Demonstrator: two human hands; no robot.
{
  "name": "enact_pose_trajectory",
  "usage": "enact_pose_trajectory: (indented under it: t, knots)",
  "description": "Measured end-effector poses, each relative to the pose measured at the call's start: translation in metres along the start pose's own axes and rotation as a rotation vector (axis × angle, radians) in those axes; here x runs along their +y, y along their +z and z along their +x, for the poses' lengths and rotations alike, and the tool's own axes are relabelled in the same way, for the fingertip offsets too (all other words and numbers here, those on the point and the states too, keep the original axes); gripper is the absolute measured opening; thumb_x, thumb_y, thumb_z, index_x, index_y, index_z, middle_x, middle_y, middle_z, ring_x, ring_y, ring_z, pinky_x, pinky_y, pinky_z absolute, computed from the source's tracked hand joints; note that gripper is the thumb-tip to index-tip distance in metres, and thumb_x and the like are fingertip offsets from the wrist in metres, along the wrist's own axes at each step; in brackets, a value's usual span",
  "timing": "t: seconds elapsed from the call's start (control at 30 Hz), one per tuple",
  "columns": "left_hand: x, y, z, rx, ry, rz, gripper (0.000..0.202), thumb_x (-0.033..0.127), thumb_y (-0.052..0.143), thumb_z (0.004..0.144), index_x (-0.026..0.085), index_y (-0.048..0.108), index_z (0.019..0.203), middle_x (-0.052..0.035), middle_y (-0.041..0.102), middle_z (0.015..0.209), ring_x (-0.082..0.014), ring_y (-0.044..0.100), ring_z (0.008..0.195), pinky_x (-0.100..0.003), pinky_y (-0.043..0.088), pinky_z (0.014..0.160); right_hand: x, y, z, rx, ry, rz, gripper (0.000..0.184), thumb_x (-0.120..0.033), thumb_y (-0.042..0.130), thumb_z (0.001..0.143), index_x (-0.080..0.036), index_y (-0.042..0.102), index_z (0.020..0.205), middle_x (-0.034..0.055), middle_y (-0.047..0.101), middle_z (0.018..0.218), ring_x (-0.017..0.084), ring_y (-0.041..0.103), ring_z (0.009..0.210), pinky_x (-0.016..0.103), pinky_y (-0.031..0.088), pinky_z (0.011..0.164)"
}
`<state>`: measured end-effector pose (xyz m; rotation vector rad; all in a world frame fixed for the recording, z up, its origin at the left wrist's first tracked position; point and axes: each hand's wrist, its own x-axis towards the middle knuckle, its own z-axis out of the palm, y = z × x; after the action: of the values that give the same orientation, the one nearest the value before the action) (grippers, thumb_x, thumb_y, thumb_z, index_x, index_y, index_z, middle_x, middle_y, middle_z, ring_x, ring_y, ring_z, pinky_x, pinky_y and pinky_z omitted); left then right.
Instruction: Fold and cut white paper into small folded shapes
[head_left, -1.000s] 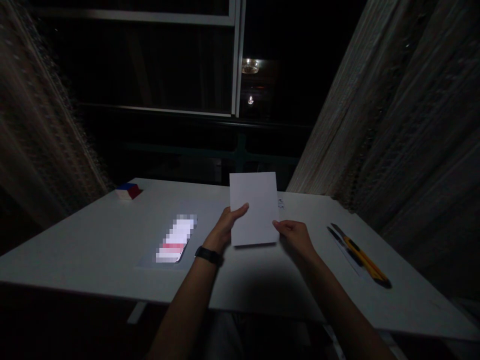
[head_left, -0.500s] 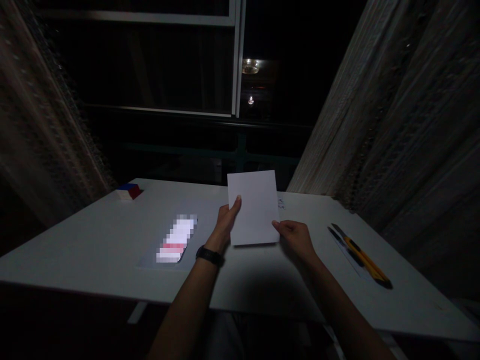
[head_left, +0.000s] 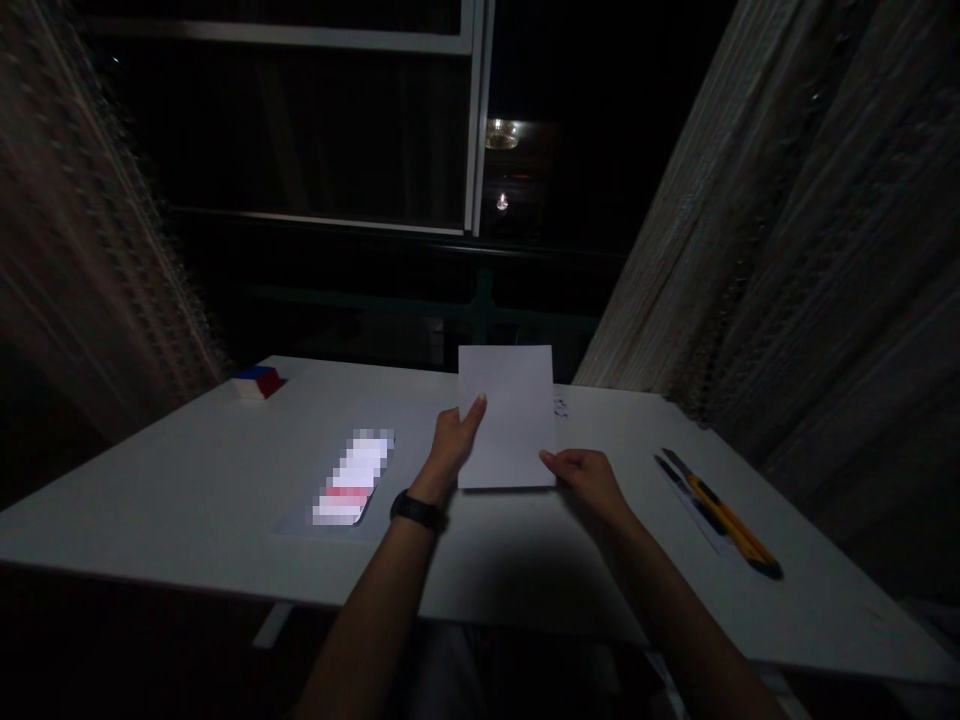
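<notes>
Was a plain white rectangular sheet of paper [head_left: 510,410], blank on the near face. Stood almost upright, taller than wide, above the white desk [head_left: 187,470]. Was pinched at left edge by left grip [head_left: 454,445], at lower right corner by right grip [head_left: 581,475].

Window [head_left: 300,120]: dark; we see a lamp [head_left: 501,133] glinting in it.
Curtains [head_left: 787,250]: pale, hanging both sides.
Table [head_left: 187,470]: white, dimly lit.

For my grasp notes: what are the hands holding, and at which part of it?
Both hold one white sheet of paper. The left hand grips its left edge, and the right hand grips its lower right corner.
</notes>
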<state>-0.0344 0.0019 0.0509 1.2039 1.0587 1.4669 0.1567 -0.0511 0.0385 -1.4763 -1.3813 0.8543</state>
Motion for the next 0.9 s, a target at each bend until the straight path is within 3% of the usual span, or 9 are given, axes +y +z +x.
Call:
enact_pose_trajectory:
  t: [0.33,0.6,0.9]
  knots:
    - [-0.004,-0.001,0.001,-0.037,0.016,-0.008,0.052,0.057,0.064,0.065,0.007,0.068,0.077,-0.0106,0.068,0.075,-0.022,0.061,0.076,-0.029,0.046,0.067,0.017,-0.001,0.0,0.035,-0.156,-0.191,0.05,-0.059,0.055,0.07,-0.017,0.051,0.045,-0.0026,0.042,0.043,0.01,0.039,0.045,0.024,0.029,0.048]
    - [-0.004,-0.001,0.0,-0.034,-0.01,-0.033,0.052,0.057,0.064,0.066,0.007,0.068,0.079,-0.0112,0.069,0.078,-0.022,0.062,0.077,-0.029,0.046,0.069,0.015,0.0,-0.005,-0.025,-0.111,-0.17,0.052,-0.06,0.048,0.077,-0.016,0.057,0.05,0.0036,0.06,0.046,0.014,0.051,0.047,0.025,0.035,0.052]
    - [-0.004,-0.001,0.001,-0.03,-0.018,-0.031,0.051,0.055,0.065,0.065,0.006,0.069,0.081,-0.0114,0.069,0.077,-0.0228,0.062,0.077,-0.03,0.046,0.068,0.015,-0.001,-0.008,-0.053,-0.122,-0.233,0.054,-0.062,0.043,0.079,-0.019,0.053,0.048,0.0015,0.056,0.044,0.015,0.051,0.047,0.025,0.035,0.053]
